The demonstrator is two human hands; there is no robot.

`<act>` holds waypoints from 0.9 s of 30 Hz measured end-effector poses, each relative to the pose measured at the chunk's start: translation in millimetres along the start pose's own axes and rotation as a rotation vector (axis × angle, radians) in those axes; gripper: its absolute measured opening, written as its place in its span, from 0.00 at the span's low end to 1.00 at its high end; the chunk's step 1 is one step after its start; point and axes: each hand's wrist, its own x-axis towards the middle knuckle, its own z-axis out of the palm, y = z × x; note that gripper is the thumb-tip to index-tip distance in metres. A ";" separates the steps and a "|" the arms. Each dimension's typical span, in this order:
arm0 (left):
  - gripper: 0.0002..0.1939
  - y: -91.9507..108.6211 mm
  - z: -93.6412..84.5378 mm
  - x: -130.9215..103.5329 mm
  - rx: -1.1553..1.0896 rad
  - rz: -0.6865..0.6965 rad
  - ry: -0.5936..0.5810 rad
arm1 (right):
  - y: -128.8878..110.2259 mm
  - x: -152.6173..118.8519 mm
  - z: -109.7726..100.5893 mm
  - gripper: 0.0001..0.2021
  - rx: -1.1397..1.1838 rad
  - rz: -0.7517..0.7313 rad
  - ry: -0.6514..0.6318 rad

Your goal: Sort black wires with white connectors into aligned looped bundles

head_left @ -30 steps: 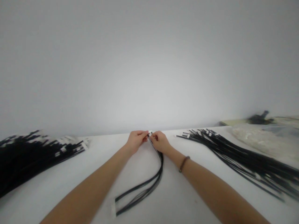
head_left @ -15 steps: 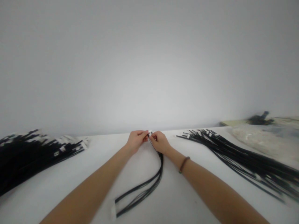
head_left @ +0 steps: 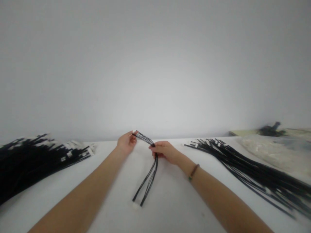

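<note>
Near the centre, my left hand [head_left: 126, 142] pinches the white connector [head_left: 134, 131] at one end of a black cable harness [head_left: 155, 161]. My right hand [head_left: 164, 151] is closed round the middle of the same harness, to the right of my left hand. From there the wires hang down and to the left in two strands, ending at another white connector [head_left: 136, 205] low in the view. A beaded bracelet is on my right wrist.
A large pile of black cables [head_left: 31, 165] with white connectors lies at the left. Another bundle of black cables [head_left: 243, 161] lies at the right on the white table [head_left: 109, 207]. Behind it are clear plastic bags [head_left: 274, 150] and a dark object [head_left: 270, 130].
My left hand has moved left with the connector, away from my right hand. My right hand now holds the harness farther down, and its lower end has swung right and up.
</note>
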 end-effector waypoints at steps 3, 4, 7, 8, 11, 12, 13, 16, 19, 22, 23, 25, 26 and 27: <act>0.08 21.0 -14.8 7.9 -0.067 0.047 0.080 | -9.4 -10.3 13.8 0.12 0.101 0.053 -0.165; 0.09 24.7 -18.4 9.6 -0.091 0.069 0.102 | -11.4 -13.7 18.1 0.12 0.106 0.067 -0.217; 0.09 26.8 -23.8 13.1 -0.126 0.116 0.118 | -13.5 -23.6 26.4 0.12 0.088 0.082 -0.312; 0.08 25.8 -24.1 13.8 -0.125 0.123 0.110 | -13.2 -27.5 27.2 0.11 0.086 0.072 -0.295; 0.08 22.4 -23.1 14.6 -0.106 0.134 0.087 | -10.6 -44.5 24.8 0.11 0.050 0.051 -0.189; 0.08 21.7 -22.7 14.3 -0.100 0.139 0.085 | -9.7 -52.0 23.7 0.11 0.011 0.050 -0.162; 0.08 21.2 -22.4 13.8 -0.097 0.146 0.086 | -8.9 -60.2 23.4 0.12 -0.043 0.049 -0.142; 0.07 19.5 -21.9 10.7 -0.085 0.168 0.081 | -7.1 -84.4 28.5 0.14 -0.223 0.050 -0.046; 0.05 17.6 -21.5 7.3 -0.064 0.177 0.066 | -5.5 -101.8 41.3 0.14 -0.469 0.080 0.064; 0.05 17.5 -20.9 5.8 -0.054 0.187 0.079 | -3.5 -110.7 53.3 0.11 -0.775 0.022 0.120; 0.05 17.8 -20.6 5.9 -0.052 0.192 0.088 | -2.8 -112.4 55.8 0.12 -0.858 -0.004 0.127; 0.06 18.2 -19.9 6.5 -0.046 0.203 0.106 | -1.9 -114.4 58.2 0.14 -1.005 -0.052 0.156; 0.06 18.2 -19.6 6.9 -0.040 0.209 0.113 | -1.7 -115.1 58.2 0.16 -1.069 -0.074 0.172; 0.05 17.9 -19.3 7.3 -0.034 0.216 0.117 | -1.9 -115.5 57.5 0.18 -1.117 -0.094 0.181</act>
